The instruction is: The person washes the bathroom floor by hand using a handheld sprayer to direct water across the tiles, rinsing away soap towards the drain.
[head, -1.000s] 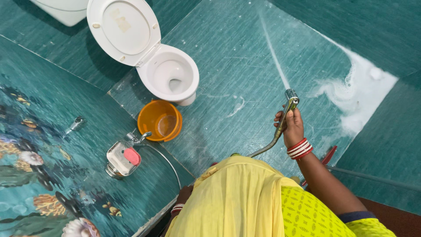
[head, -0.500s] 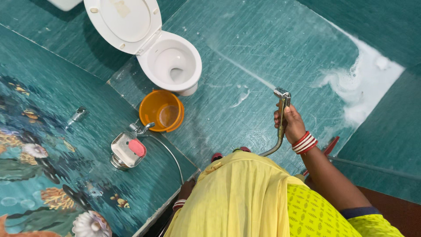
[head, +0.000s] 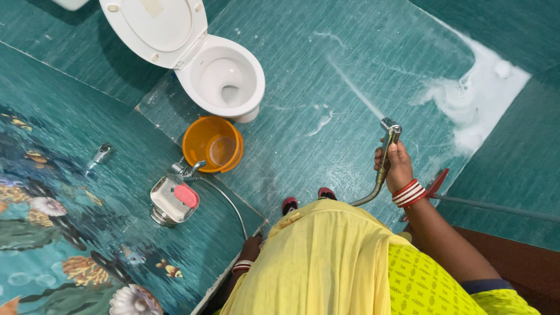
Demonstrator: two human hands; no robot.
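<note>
Hand sprayer (head: 389, 135) sits gripped tight in right hand (head: 398, 167), jetting across the teal floor (head: 303, 76). Foam (head: 475, 99) looks pushed to the corner, plenty left. Left hand (head: 251, 248) mostly hidden, can't tell.

A small pale rectangular sticker label (head: 155, 7) sits on the inside of the raised white toilet lid (head: 153, 26); no packages, signs or screens show.

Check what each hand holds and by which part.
Right hand grips the metal hand sprayer by its handle, below the head; the hose trails under the hand. Left hand hangs low by the wall, mostly hidden; cannot tell.
</note>
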